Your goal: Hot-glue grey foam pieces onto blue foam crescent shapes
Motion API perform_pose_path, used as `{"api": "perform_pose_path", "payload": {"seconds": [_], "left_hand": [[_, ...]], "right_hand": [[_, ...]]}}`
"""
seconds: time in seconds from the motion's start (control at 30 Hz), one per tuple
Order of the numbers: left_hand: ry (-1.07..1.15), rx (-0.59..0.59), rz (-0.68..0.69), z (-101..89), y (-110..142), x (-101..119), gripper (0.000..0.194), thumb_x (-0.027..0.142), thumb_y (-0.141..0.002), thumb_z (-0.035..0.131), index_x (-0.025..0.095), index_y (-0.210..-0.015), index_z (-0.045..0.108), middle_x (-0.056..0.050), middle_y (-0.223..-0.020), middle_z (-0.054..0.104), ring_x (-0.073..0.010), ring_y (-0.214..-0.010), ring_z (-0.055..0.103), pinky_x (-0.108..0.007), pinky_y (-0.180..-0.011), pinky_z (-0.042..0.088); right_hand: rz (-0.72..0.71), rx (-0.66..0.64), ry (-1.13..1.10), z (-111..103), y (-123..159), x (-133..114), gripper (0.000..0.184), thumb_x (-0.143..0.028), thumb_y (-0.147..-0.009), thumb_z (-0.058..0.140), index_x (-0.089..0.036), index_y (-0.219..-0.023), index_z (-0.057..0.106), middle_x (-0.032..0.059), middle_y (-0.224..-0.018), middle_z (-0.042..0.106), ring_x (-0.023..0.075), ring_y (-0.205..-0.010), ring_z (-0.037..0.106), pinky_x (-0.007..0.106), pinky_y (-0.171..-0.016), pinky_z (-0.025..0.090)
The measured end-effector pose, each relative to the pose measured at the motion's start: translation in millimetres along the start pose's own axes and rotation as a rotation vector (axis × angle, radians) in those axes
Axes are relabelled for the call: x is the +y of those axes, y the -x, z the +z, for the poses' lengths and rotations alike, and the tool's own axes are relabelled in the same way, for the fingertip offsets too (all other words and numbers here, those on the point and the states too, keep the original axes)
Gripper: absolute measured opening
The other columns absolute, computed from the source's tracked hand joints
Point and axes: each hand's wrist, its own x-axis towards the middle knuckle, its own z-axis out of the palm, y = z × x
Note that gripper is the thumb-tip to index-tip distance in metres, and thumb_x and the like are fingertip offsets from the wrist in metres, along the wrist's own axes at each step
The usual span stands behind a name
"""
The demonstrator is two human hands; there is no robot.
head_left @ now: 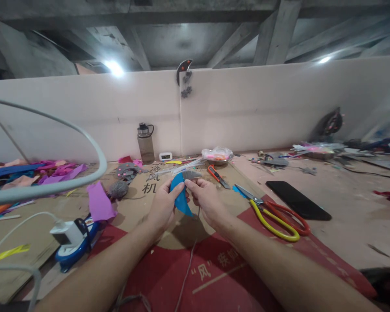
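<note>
Between my two hands, over the middle of the cardboard, is a curved blue felt piece [183, 203] that tapers to a point at its lower end. My left hand [165, 201] pinches its left side, thumb on top. With thumb and fingertips pressed together at its upper right edge, my right hand [204, 196] grips it too. A grey patch [191, 174] shows behind the blue felt, just above my fingers. Grey yarn [190, 262] hangs below my hands and runs down over the red printed cardboard. Whether a needle is between my fingers I cannot make out.
Red-and-yellow-handled scissors [273, 212] and a black phone [297, 200] lie right; an orange utility knife [218, 177] lies ahead. Left are a grey yarn ball [118, 189], purple felt [100, 202], a blue power strip [74, 251] and a curving pale tube [94, 151]. A bottle [146, 145] stands behind.
</note>
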Motion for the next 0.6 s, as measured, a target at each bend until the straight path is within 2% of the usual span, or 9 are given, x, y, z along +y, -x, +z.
{"api": "perform_pose_path", "payload": {"seconds": [0.13, 0.33, 0.6], "left_hand": [[0.010, 0.011, -0.001, -2.9, -0.5, 2.3, 0.022, 0.031, -0.069, 0.068, 0.015, -0.081, 0.060, 0.002, -0.061, 0.057, -0.0086, -0.052, 0.052, -0.022, -0.053, 0.046], [0.051, -0.031, -0.075, -3.3, 1.7, 10.9, 0.022, 0.028, -0.068, 0.066, 0.015, -0.086, 0.060, -0.001, -0.068, 0.060, -0.0118, -0.055, 0.056, -0.024, -0.051, 0.046], [0.094, 0.022, -0.030, -2.6, -2.7, 1.4, 0.027, 0.033, -0.064, 0.072, 0.015, -0.079, 0.059, 0.003, -0.059, 0.055, -0.0061, -0.046, 0.047, -0.020, -0.046, 0.037]], "right_hand": [[0.029, -0.018, 0.007, 0.0, -1.4, 1.8, 0.024, -0.038, -0.069, 0.062, -0.016, -0.064, 0.054, -0.0067, -0.047, 0.044, 0.0042, -0.038, 0.026, 0.023, -0.039, 0.015], [-0.041, 0.003, 0.107, 0.4, -0.3, 1.3, 0.022, -0.036, -0.071, 0.061, -0.016, -0.062, 0.055, -0.0030, -0.055, 0.055, 0.0054, -0.041, 0.035, 0.023, -0.041, 0.023], [-0.081, -0.018, 0.128, 6.5, 4.3, -2.2, 0.017, -0.033, -0.071, 0.061, -0.017, -0.065, 0.061, -0.0017, -0.053, 0.055, 0.0071, -0.042, 0.037, 0.023, -0.042, 0.025]]}}
